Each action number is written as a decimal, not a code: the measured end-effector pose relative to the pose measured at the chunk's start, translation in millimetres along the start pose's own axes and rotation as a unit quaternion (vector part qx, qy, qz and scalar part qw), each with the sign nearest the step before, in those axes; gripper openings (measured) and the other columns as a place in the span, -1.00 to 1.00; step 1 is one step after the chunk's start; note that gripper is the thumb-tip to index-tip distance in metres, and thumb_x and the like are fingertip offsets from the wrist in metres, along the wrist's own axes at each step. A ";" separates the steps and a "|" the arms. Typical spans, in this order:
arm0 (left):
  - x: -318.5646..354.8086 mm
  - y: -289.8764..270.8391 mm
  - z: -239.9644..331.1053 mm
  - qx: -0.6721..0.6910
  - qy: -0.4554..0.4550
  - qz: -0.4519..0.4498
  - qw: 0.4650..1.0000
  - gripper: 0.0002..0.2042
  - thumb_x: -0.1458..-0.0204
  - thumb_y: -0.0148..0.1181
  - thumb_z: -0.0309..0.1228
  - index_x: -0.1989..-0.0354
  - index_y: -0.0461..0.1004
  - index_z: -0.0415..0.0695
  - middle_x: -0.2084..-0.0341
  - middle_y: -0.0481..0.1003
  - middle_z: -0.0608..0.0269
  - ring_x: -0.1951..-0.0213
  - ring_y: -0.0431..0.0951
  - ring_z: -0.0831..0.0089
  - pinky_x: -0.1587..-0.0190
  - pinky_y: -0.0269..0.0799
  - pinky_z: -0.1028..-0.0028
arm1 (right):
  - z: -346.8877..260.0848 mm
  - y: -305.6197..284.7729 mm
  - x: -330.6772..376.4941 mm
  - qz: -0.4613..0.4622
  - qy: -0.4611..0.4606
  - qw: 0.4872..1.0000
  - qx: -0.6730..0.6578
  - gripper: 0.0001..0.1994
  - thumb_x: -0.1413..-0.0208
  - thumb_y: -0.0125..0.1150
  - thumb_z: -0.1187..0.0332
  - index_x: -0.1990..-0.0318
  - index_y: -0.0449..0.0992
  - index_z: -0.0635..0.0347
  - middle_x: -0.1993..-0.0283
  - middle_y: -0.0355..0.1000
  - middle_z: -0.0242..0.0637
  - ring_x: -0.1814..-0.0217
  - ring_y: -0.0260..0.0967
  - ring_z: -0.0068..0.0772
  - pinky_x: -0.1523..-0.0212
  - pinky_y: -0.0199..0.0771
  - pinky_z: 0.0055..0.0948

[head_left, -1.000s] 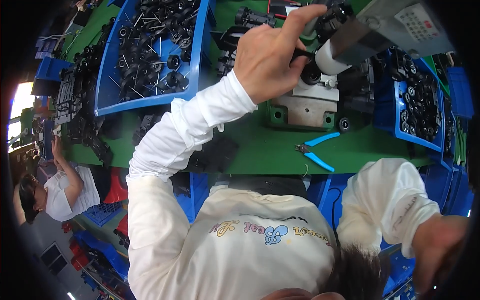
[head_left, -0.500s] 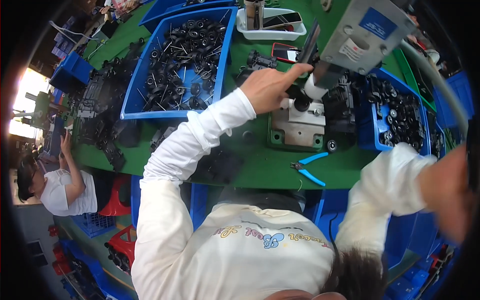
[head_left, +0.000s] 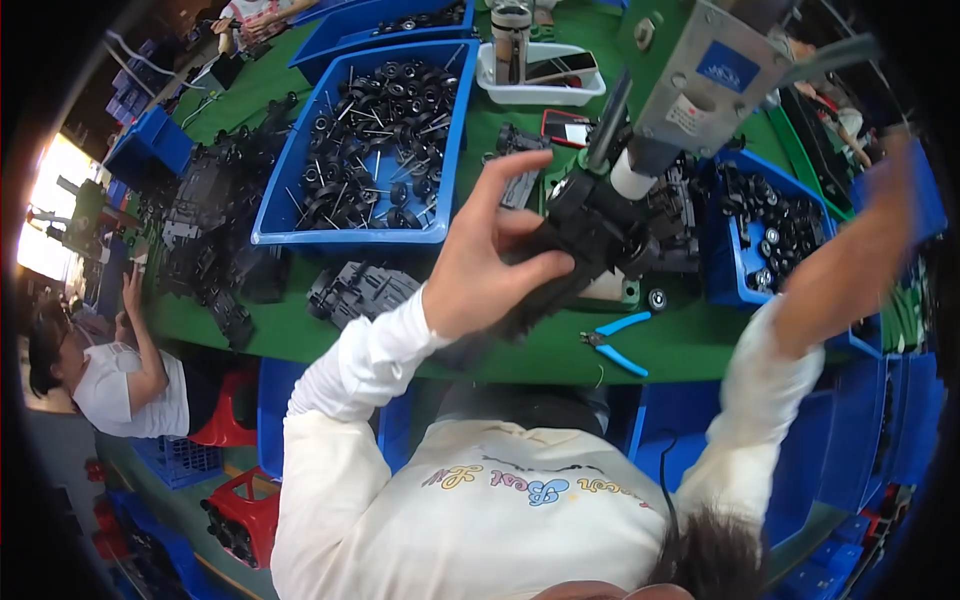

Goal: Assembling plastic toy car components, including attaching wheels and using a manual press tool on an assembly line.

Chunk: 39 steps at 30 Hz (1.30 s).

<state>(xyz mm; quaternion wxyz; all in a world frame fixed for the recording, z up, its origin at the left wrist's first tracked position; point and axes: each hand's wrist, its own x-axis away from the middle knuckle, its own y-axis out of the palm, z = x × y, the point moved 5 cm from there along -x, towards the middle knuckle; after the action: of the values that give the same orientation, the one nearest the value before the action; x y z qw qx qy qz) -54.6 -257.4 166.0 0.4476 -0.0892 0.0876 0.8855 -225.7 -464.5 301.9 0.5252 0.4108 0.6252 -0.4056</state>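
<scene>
My left hand grips a black toy car chassis by its near left side, thumb and fingers apart around it. The chassis lies tilted under the white collar of a bench press, with black wheels showing at its end. My right hand is raised at the far right, below and beside the press's lever. Its fingers are smeared by motion, so whether it touches the lever is unclear. The chassis hides most of the press base.
Blue-handled pliers and a loose wheel lie near the table's front edge. A blue bin of wheels with axles stands left, another blue bin right. More chassis lie leftward. A person sits at far left.
My left hand has come back from the press and now holds a chassis beneath it. My right hand has swung upward from low right, and the lever has risen too.
</scene>
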 end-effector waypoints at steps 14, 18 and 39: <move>46.0 0.7 -4.1 -0.199 0.094 0.157 0.963 -0.19 0.12 0.31 -0.74 -0.34 0.05 -0.11 0.43 0.61 0.05 0.31 0.68 0.30 0.29 0.53 0.49 | -65.5 3.9 160.7 -0.231 0.184 0.953 -0.071 -0.59 -0.16 0.13 0.07 0.60 0.60 0.14 -0.11 0.47 -0.07 -0.35 0.14 0.18 -0.22 0.21 0.02; 47.4 4.9 -6.2 -0.231 0.123 0.151 0.953 -0.21 0.12 0.28 -0.78 -0.33 0.08 -0.11 0.35 0.61 0.04 0.29 0.68 0.27 0.24 0.58 0.45 | -64.2 3.1 164.0 -0.250 0.197 0.946 -0.058 -0.60 -0.16 0.13 0.08 0.61 0.58 0.15 -0.14 0.46 -0.10 -0.36 0.13 0.13 -0.24 0.19 -0.01; 46.2 -13.2 -12.3 0.199 -0.057 0.106 0.973 -0.22 0.06 0.27 -0.71 -0.36 0.06 -0.07 0.05 0.52 -0.01 0.10 0.59 0.32 0.02 0.50 0.40 | -71.3 19.0 168.7 -0.259 0.194 0.945 -0.051 -0.80 0.04 0.14 0.35 0.63 0.48 0.22 -0.02 0.51 -0.07 -0.16 0.31 0.10 -0.13 0.36 -0.12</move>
<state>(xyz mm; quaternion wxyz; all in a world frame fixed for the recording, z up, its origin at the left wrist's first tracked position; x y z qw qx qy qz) -69.9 -216.8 142.1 0.3641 0.0623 0.2448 0.8965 -249.6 -376.5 142.0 0.2903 0.2781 0.8198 -0.4078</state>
